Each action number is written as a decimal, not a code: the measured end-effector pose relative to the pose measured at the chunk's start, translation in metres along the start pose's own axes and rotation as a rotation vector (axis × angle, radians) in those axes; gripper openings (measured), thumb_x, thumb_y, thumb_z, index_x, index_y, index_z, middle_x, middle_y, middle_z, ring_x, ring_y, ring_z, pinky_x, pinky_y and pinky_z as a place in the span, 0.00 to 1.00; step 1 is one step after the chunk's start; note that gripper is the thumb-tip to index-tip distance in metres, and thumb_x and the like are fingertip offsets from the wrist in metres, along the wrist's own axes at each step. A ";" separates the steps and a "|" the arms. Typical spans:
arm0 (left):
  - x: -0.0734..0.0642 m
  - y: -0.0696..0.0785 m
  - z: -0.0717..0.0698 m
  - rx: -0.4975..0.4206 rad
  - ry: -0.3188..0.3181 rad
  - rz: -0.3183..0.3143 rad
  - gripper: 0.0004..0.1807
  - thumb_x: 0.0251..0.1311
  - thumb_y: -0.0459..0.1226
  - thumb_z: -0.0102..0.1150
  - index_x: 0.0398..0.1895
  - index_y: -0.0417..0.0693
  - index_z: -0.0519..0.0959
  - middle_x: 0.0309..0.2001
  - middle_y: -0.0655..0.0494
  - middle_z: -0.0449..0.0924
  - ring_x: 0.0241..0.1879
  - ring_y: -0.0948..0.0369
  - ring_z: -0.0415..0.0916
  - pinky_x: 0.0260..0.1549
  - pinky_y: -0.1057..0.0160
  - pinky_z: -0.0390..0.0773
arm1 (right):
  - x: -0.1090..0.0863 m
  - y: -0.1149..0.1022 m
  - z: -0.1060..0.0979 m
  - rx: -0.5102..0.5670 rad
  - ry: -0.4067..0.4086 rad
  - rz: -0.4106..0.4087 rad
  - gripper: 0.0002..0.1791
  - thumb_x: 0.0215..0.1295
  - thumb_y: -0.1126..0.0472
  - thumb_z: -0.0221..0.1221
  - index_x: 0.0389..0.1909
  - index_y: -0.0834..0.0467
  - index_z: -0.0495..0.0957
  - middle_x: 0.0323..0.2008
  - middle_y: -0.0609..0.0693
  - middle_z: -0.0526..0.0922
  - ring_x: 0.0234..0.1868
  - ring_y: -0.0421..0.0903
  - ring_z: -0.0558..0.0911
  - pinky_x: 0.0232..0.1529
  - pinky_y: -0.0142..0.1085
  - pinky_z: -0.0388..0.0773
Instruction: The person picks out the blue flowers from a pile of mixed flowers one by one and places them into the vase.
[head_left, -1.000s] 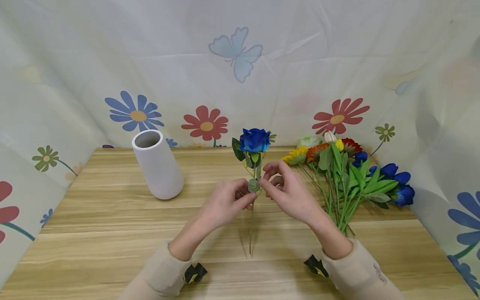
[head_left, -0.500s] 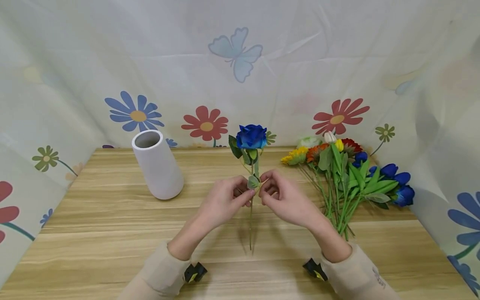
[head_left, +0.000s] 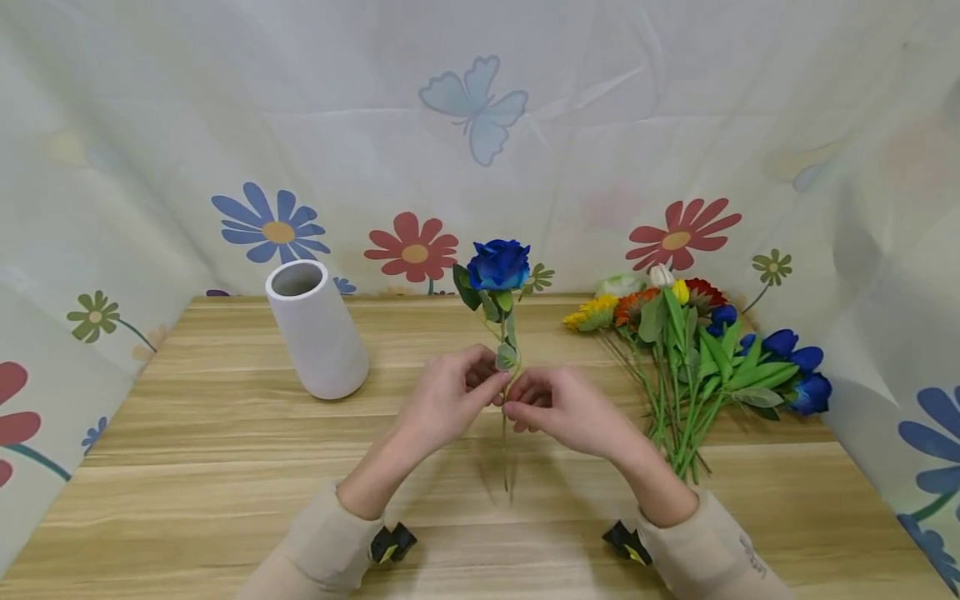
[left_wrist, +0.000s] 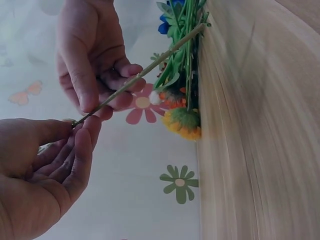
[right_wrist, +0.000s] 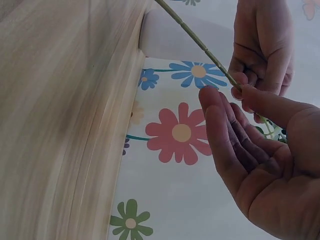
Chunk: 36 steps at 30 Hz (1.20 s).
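Note:
A blue artificial rose (head_left: 498,267) with green leaves stands nearly upright over the middle of the table, bloom up. My left hand (head_left: 453,396) pinches its stem just under a small round leaf. Right below, my right hand (head_left: 573,412) holds the same stem between thumb and fingers. The bare stem (left_wrist: 160,60) runs out past both hands in the left wrist view. In the right wrist view, the thumb of my right hand (right_wrist: 280,160) lies against the stem (right_wrist: 200,45), its fingers only slightly bent. To the left stands a white vase (head_left: 322,342).
Several artificial flowers (head_left: 690,392), yellow, orange, red, white and blue, lie in a pile on the right of the wooden table (head_left: 187,467). A flower-printed cloth (head_left: 360,150) hangs behind and at both sides.
My right hand has moved down from the leaves to the stem below my left hand. The rose has risen slightly and shifted a little left. Vase and pile stay put.

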<state>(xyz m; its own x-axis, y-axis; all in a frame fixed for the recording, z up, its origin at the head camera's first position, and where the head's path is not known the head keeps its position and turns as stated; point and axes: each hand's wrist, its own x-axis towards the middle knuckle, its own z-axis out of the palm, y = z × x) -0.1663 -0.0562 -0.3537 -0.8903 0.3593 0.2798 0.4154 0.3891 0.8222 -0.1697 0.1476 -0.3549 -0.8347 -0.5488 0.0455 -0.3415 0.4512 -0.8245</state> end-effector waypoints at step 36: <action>0.001 0.000 -0.001 -0.051 0.104 0.074 0.05 0.68 0.29 0.65 0.45 0.40 0.83 0.35 0.55 0.86 0.34 0.65 0.83 0.37 0.65 0.84 | -0.001 -0.003 0.007 0.104 -0.043 -0.029 0.05 0.71 0.67 0.63 0.37 0.66 0.83 0.30 0.53 0.88 0.34 0.57 0.89 0.35 0.41 0.86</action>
<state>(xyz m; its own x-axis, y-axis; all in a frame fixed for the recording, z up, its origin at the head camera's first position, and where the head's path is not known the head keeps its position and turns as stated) -0.1677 -0.0565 -0.3525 -0.8731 0.2949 0.3883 0.4731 0.3201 0.8208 -0.1645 0.1419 -0.3559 -0.8051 -0.5912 0.0480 -0.3169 0.3603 -0.8774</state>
